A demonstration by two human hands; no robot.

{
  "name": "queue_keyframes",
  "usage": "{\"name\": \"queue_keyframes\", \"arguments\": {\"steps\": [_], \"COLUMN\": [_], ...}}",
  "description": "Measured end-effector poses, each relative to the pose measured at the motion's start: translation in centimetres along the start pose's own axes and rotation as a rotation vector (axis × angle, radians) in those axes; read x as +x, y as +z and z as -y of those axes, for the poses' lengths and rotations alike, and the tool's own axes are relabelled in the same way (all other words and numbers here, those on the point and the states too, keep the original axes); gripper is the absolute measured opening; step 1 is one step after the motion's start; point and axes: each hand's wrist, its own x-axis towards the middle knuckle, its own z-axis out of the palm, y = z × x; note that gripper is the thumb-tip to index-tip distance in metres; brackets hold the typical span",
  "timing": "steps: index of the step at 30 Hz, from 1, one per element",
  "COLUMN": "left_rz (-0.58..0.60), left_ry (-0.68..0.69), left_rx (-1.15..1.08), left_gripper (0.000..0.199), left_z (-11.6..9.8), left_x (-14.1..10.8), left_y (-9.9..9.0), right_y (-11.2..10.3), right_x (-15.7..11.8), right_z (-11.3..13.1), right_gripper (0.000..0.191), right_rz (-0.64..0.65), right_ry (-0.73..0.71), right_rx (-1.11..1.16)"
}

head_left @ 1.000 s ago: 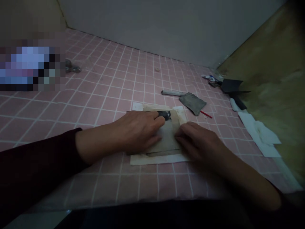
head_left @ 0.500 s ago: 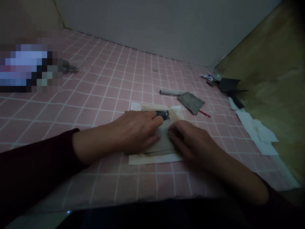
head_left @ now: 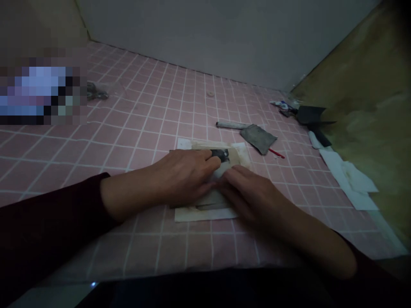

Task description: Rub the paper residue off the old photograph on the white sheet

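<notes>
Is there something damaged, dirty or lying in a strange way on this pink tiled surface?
Yes. The paper sheet under the left hand and right hand has brownish stains at its far edge. The grey scraper lies askew across the tiles, and crumpled white cloth trails along the right edge.

The tabletop (head_left: 144,111) is pink, crossed by a grid of thin white lines. At the centre lies a pale cream sheet (head_left: 205,213) with brownish staining toward its 1 o'clock corner, and on it a grey-beige card (head_left: 213,199) carrying a small black patch (head_left: 221,154). At 2 o'clock from the sheet sits a dull grey scrap (head_left: 259,137) with a thin red stick (head_left: 276,153) just beside it. Further toward 3 o'clock are white cloths (head_left: 349,182) and a black folded piece (head_left: 310,114). Both sleeves are dark maroon (nearly black in this dim light). The wall (head_left: 224,38) at 12 o'clock is plain grey.
</notes>
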Motion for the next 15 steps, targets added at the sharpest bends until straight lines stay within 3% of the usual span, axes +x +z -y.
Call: {"name": "queue_keyframes", "arguments": {"steps": [7,15], "left_rz": [-0.006,0.014], "left_ry": [0.015,-0.004], "left_rx": [-0.021,0.007], "left_gripper": [0.017,0.015], "left_z": [0.1,-0.1], "left_x": [0.0,0.1], "left_y": [0.1,-0.1], "right_y": [-0.9,-0.1], "right_x": [-1.5,-0.7], "right_z": [-2.1,-0.6], "right_gripper": [0.010,0.012], "right_rz": [-0.027,-0.008], "right_ry": [0.078,0.009], "right_rx": [-0.048,-0.009]}}
